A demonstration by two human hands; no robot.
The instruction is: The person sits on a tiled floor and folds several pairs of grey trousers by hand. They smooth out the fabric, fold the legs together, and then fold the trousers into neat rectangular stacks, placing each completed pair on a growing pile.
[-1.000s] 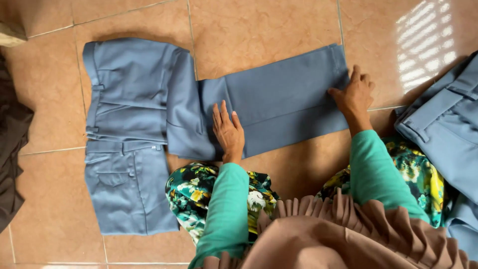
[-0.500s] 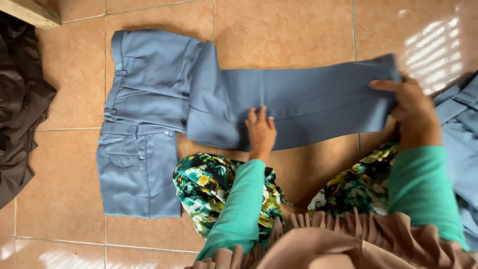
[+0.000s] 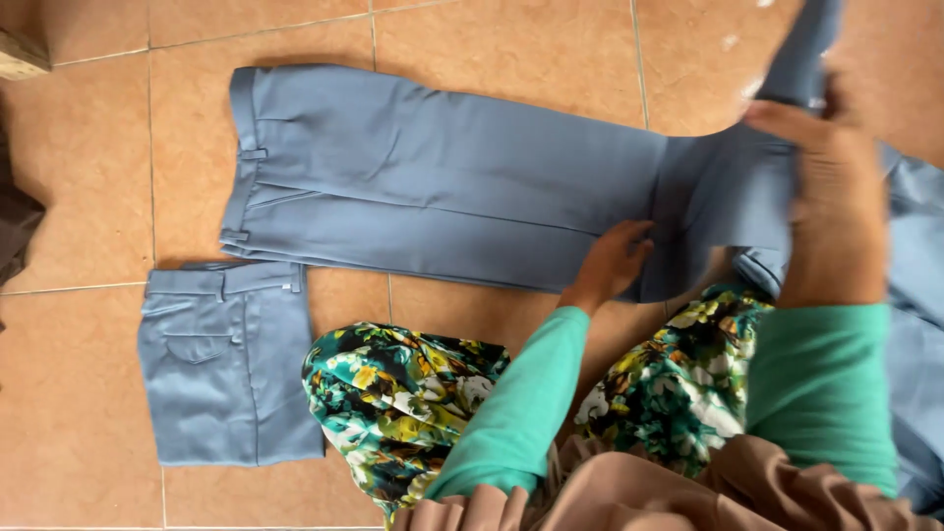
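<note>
Terracotta floor tiles [image 3: 88, 187] with pale grout lines carry everything. Across them lies a pair of blue-grey trousers [image 3: 433, 197], waistband to the left of the view with its belt loops showing, legs running to the right. The left hand [image 3: 610, 264] rests flat on the lower edge of the trouser legs, fingers loosely spread and pressing the cloth against the tile, not gripping; the fabric lies under the fingertips and folds up just beyond them. The right hand [image 3: 821, 187] is raised near the right edge, somewhat blurred, fingers closed around the hem end of the legs, which it holds lifted off the floor so the cloth rises in a fold from the left hand's spot. Both arms wear green sleeves; the left forearm [image 3: 516, 393] reaches forward at a slant, the right comes up nearly straight.

The cloth looks smooth, matte and lightly creased. Just below the waistband, touching or nearly touching it, sits 1 folded pair of blue-grey trousers [image 3: 226, 364], a neat rectangle with a back pocket showing. A floral garment [image 3: 403, 393] covers the person's knees, and a dark cloth [image 3: 15, 226] lies at the left edge.
</note>
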